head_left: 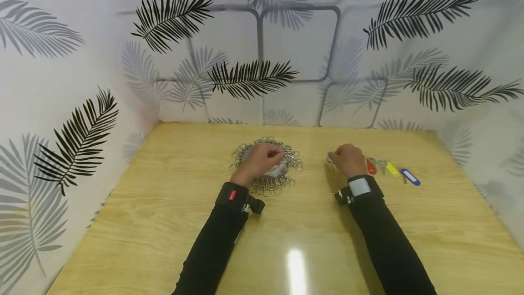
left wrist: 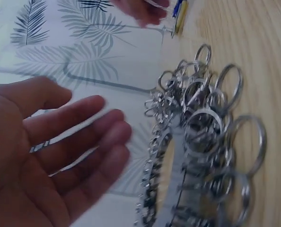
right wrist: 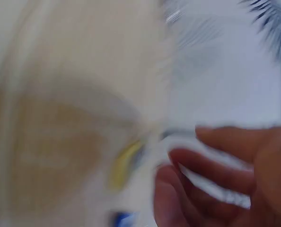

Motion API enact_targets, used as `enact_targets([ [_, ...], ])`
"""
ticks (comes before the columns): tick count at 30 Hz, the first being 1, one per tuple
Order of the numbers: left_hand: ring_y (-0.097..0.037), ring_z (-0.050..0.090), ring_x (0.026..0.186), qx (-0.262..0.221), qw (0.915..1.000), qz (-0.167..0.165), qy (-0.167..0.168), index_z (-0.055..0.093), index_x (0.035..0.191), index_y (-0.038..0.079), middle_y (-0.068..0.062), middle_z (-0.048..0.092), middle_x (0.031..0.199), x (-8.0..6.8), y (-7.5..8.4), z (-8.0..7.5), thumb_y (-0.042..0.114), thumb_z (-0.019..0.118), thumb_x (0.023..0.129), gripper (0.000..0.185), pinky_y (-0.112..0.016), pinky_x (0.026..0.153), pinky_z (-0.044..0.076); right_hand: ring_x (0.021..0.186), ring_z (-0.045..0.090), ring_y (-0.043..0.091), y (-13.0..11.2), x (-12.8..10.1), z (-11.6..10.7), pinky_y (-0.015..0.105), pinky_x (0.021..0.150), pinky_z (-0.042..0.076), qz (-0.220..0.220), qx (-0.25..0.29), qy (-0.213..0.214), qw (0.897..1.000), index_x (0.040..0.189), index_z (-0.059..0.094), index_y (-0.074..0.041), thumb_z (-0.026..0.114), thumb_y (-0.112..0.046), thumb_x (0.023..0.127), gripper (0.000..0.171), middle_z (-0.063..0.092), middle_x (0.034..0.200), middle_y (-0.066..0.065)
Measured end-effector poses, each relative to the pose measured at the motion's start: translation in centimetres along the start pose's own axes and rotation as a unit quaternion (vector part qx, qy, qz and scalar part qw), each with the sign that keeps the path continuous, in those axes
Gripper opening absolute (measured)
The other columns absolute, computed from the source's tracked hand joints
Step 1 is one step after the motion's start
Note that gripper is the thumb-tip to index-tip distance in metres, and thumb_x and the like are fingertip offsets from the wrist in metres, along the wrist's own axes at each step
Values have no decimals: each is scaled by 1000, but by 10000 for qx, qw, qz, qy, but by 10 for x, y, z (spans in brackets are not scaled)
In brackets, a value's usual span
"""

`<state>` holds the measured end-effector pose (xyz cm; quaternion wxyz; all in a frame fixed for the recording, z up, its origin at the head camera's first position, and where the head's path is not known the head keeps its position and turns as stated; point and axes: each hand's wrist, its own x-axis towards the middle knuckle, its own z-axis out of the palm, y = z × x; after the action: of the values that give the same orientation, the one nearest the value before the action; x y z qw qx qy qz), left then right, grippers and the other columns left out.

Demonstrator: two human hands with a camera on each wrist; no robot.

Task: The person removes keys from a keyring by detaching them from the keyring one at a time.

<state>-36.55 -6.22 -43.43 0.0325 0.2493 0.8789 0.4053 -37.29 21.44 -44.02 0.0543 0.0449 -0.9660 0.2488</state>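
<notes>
A grey round band carries many metal swivel clasps with split rings all around its edge. My left hand hovers over it in the head view. In the left wrist view its fingers are loosely bent, with nothing between them. To the right, my right hand pinches what looks like a key at its fingertips. A yellow tag shows just below that key, partly hidden by the hand. Blur in the right wrist view makes the hold and another yellow tag hard to read.
Right of the right hand lie a red key tag, a loose key, a yellow tag and a blue tag on the wooden table. Leaf-patterned walls stand behind and at both sides.
</notes>
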Motion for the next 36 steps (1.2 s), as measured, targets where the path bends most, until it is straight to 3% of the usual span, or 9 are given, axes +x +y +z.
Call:
enact_targets([
  [2,-12,53,72,570,9976,-39,-391,71,95,5,-2,61,83,-4,4,-4,22,54,101,25,-30,72,46,69,63,24,-17,-5,-3,37,61,50,-651,107,-565,9962,91,74,1,59,-22,97,28,69,84,11],
  [5,-11,42,60,1354,9838,-267,-1143,69,89,0,-3,54,74,-12,11,-9,21,52,101,29,-31,66,40,100,64,34,-45,-14,-3,47,84,51,-1595,185,-1603,9739,116,68,-1,54,-23,100,31,66,115,18],
  [10,-16,65,76,2272,9559,-727,-1711,72,111,8,-5,71,99,-26,17,-16,24,57,99,26,-36,83,50,129,46,39,-80,-25,13,51,104,38,-2122,-147,-2517,9441,133,56,-2,54,-21,100,38,49,140,21],
  [14,-21,64,99,2674,9425,-687,-1885,72,114,12,-3,70,108,-31,20,-17,24,56,99,25,-37,86,49,134,40,37,-93,-28,29,48,108,34,-2291,-730,-2561,9363,135,55,-3,54,-18,100,39,41,146,21],
  [17,-17,60,77,2728,9396,-593,-1979,74,104,12,0,65,83,-33,21,-15,21,53,100,23,-32,71,45,128,48,36,-99,-30,38,48,104,39,-2440,-1066,-2517,9305,130,59,-3,57,-19,98,35,47,143,20],
  [20,-14,41,55,2741,9397,-619,-1949,71,81,11,2,44,62,-35,21,-14,20,53,99,27,-30,58,34,99,62,28,-105,-32,42,41,87,49,-2653,-1225,-2416,9253,116,65,-3,59,-17,97,24,63,113,13],
  [25,-11,37,47,2739,9405,-906,-1796,52,58,16,5,37,55,-35,16,-19,28,56,98,42,-26,49,32,71,51,18,-116,-21,47,34,67,44,-2712,-1274,-2414,9230,95,63,-6,56,-13,98,11,53,81,1],
  [31,-12,39,48,2864,9381,-997,-1674,55,60,14,4,40,55,-23,0,-29,28,57,98,41,-28,50,34,83,62,28,-135,1,58,43,72,51,-2254,-1771,-2560,9232,98,62,-4,55,-16,99,14,60,93,11],
  [36,-14,38,50,2774,9411,-1262,-1467,59,65,12,2,39,57,-13,-19,-34,26,57,99,36,-30,50,31,122,51,35,-144,20,80,59,98,40,-1868,-2322,-2256,9275,118,64,-7,51,-23,101,27,59,127,13],
])
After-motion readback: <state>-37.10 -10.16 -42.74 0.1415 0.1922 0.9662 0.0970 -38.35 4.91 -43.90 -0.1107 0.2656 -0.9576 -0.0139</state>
